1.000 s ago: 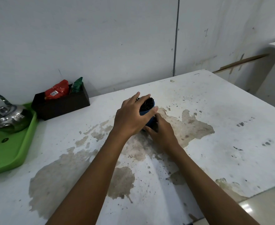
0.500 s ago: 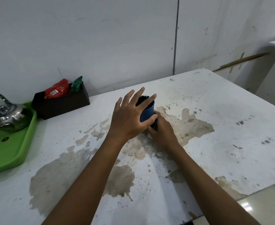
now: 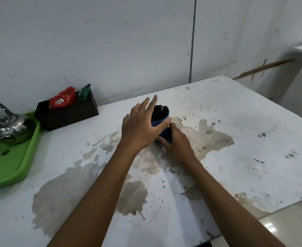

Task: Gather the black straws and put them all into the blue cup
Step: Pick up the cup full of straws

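Head view. Blue cup [image 3: 161, 124]: upright mid-table [image 3: 235, 157], packed with black straws [image 3: 159, 112], ends level with the rim. Left hand [image 3: 141, 128]: fingers spread wide, thumb across the cup's near wall, nothing clasped. Right hand [image 3: 177, 142]: wrapped around the cup's base. Handling, judged: straws light, thin, easily bent; cup light, smooth and top-heavy, best held low on the wall. Also: green tray [image 3: 13, 172], kettle [image 3: 7, 127], black box [image 3: 66, 114].
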